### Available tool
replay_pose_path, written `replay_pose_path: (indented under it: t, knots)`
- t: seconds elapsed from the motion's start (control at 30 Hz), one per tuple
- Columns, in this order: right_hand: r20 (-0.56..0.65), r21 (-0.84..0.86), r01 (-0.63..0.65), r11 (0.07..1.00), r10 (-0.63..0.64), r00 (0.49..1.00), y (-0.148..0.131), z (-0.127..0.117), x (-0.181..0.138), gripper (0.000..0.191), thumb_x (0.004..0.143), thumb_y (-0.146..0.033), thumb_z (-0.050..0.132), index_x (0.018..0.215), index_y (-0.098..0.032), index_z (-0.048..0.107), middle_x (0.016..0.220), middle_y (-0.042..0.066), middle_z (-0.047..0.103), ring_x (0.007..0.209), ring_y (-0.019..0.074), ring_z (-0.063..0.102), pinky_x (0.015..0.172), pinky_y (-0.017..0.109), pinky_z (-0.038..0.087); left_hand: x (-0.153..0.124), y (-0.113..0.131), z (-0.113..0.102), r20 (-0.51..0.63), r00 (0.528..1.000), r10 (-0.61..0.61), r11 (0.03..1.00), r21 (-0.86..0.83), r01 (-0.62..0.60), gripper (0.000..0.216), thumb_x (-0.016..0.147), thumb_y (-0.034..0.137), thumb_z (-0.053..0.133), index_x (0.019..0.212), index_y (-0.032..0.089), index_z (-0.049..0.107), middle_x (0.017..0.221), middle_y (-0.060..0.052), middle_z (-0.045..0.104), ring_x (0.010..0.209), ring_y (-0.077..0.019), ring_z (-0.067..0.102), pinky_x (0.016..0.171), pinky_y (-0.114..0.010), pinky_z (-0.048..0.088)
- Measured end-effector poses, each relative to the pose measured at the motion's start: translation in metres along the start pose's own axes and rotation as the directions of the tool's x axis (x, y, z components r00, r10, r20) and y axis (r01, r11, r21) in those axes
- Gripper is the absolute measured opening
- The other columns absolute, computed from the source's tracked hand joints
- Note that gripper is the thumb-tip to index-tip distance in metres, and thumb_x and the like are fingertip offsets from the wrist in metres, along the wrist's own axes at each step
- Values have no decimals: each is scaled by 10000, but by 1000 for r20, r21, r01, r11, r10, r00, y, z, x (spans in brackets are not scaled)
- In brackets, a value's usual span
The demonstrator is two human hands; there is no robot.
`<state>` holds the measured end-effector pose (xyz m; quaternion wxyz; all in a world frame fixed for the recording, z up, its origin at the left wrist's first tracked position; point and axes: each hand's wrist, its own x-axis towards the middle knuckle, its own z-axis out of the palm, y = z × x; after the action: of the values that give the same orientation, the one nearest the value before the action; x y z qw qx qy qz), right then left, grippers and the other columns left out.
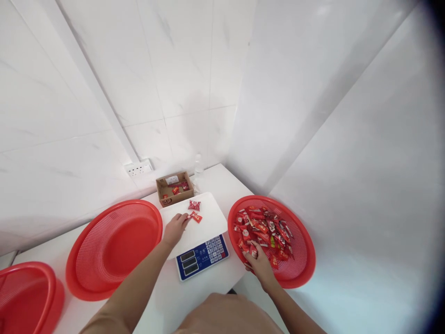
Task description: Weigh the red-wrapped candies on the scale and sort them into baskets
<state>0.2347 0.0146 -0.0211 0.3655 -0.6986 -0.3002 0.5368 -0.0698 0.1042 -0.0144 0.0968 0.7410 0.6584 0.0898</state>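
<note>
My left hand (pixel 176 227) reaches over the white pan (pixel 208 228) of a digital scale, its fingers pinched at the edge of a small red packet (pixel 196 217) with yellow print. Just behind that lies a darker red packet (pixel 194 205), apart from the fingers. On the right, my right hand (pixel 260 265) is inside the near left side of a red mesh basket (pixel 306 236). Its fingers are closed around a small red packet (pixel 253 251), against a heap of red wrapped packets (pixel 266 227). A few green bits show in the heap.
The scale's blue keypad panel (pixel 201 257) faces me. Behind the pan stands a cardboard box (pixel 175 198) holding several packets, with a clear bottle (pixel 198 166) beside it. Two more red baskets stand at left, one (pixel 74 260) nearer the scale, another (pixel 52 278) at the edge. Walls enclose the table.
</note>
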Motion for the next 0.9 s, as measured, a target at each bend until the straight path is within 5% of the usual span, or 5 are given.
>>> replay_pose_path:
  t: [0.13, 0.33, 0.5, 0.63, 0.9]
  knots:
    - [8, 23, 0, 1000, 0, 1000, -4, -1, -4, 634, 574, -451, 650, 1147, -257, 457, 999, 13, 576, 614, 114, 595, 592, 283, 546, -29, -49, -34, -199, 966, -165, 986, -58, 156, 373, 925, 387, 317, 1148, 217, 563, 1102, -70, 606, 989, -185, 581, 742, -251, 458]
    - [9, 37, -26, 999, 26, 1000, -5, -2, -4, 613, 574, -433, 655, 1132, -255, 475, 979, 12, 567, 597, 112, 589, 597, 293, 548, -57, -99, -52, -212, 946, -244, 936, 203, 287, 496, 867, 498, 384, 1224, 187, 528, 1255, -132, 549, 1147, -308, 490, 910, -436, 411]
    - [11, 26, -30, 999, 30, 999, -5, -1, -1, 620, 559, -442, 660, 1122, -259, 479, 924, -3, 579, 602, 116, 586, 581, 285, 538, -18, -61, -20, -58, 997, 54, 974, 224, -40, 669, 814, 550, 476, 1372, 193, 380, 1458, -138, 354, 1362, -301, 260, 1095, -470, 216]
    - [15, 18, -34, 999, 34, 999, -4, 0, 1, 625, 571, -439, 649, 1139, -258, 461, 967, 4, 577, 576, 104, 571, 568, 291, 537, 33, -11, 1, 139, 959, 247, 950, 158, -267, 837, 750, 566, 572, 1440, 217, 250, 1528, -131, 193, 1408, -303, 115, 1116, -473, 156]
    - [11, 56, -54, 997, 54, 999, -6, -1, -1, 612, 588, -400, 656, 1150, -265, 454, 906, -12, 593, 591, 115, 590, 589, 294, 547, 69, 19, 12, 220, 962, 159, 969, 153, -195, 507, 824, 404, 527, 1307, 273, 441, 1348, -128, 442, 1270, -303, 364, 976, -446, 366]
